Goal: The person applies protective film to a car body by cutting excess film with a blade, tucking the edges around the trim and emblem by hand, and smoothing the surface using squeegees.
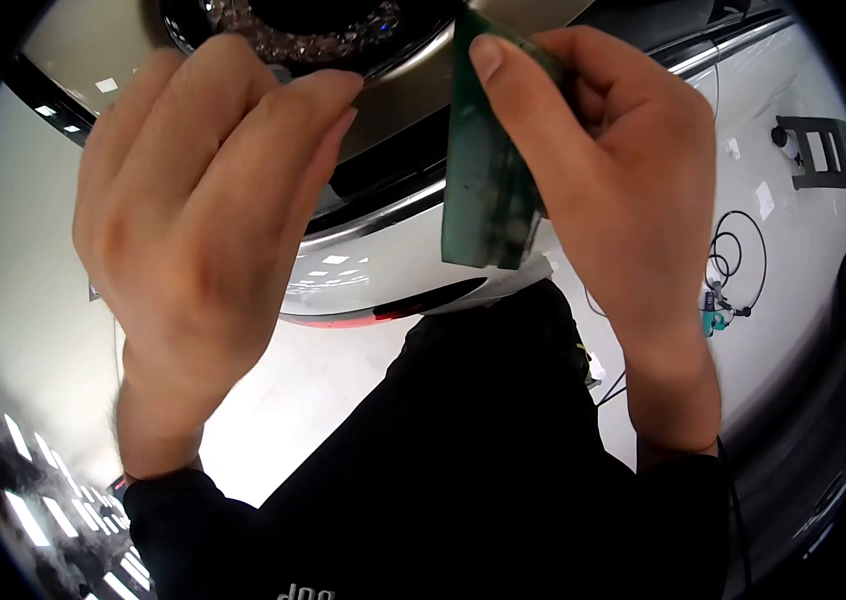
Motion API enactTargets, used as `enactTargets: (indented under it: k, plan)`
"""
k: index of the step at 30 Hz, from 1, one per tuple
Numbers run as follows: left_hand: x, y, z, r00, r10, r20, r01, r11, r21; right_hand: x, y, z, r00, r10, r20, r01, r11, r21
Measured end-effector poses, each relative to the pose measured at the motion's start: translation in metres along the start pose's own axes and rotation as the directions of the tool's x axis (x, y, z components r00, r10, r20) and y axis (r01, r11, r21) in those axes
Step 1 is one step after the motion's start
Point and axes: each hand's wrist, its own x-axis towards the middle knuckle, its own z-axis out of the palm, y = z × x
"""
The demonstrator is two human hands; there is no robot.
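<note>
green tool (480, 190) pinched by right hand (633, 170), lengthwise over the edge of the car (358, 280); left hand (193, 200) half-curled, hold can't be told

A short row of pale letters (306, 592) stands on the front of the person's black top (423, 540), where the bottom of the view cuts it off. The strokes are small and incomplete, so the word cannot be read with certainty; no other text, label, brand or number is legible.
</note>
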Motion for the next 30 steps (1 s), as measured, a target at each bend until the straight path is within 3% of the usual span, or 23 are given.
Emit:
enactTargets:
  k: [4, 6, 9, 14, 20, 24, 30]
  plan:
    - [0.000, 0.004, 0.005, 0.998, 0.039, -0.046, -0.039, 0.999, -0.007, -0.008, -0.002, 0.007, 0.999, 0.032, 0.007, -0.032, 0.998, -0.053]
    - [-0.001, 0.020, 0.006, 0.993, -0.113, -0.017, 0.112, 0.992, -0.057, -0.011, -0.002, 0.010, 0.999, 0.038, 0.003, -0.038, 0.997, -0.065]
    - [0.002, 0.025, 0.004, 0.982, -0.191, 0.010, 0.191, 0.979, -0.065, -0.012, -0.003, 0.011, 0.999, 0.037, -0.002, -0.037, 0.997, -0.075]
    - [0.005, 0.012, 0.007, 0.997, 0.066, -0.049, -0.066, 0.998, 0.012, -0.012, -0.001, 0.012, 0.999, 0.040, -0.010, -0.041, 0.996, -0.084]
    - [0.001, 0.005, 0.010, 0.989, 0.150, -0.010, -0.150, 0.987, 0.056, -0.014, 0.002, 0.016, 0.999, 0.047, -0.022, -0.049, 0.995, -0.082]
    - [-0.005, 0.013, 0.017, 0.982, 0.190, -0.011, -0.181, 0.947, 0.266, -0.017, 0.002, 0.016, 0.998, 0.063, -0.028, -0.065, 0.995, -0.079]
    - [-0.004, -0.005, 0.032, 0.888, 0.450, -0.091, -0.373, 0.822, 0.431, -0.017, 0.003, 0.013, 0.996, 0.088, -0.032, -0.090, 0.994, -0.063]
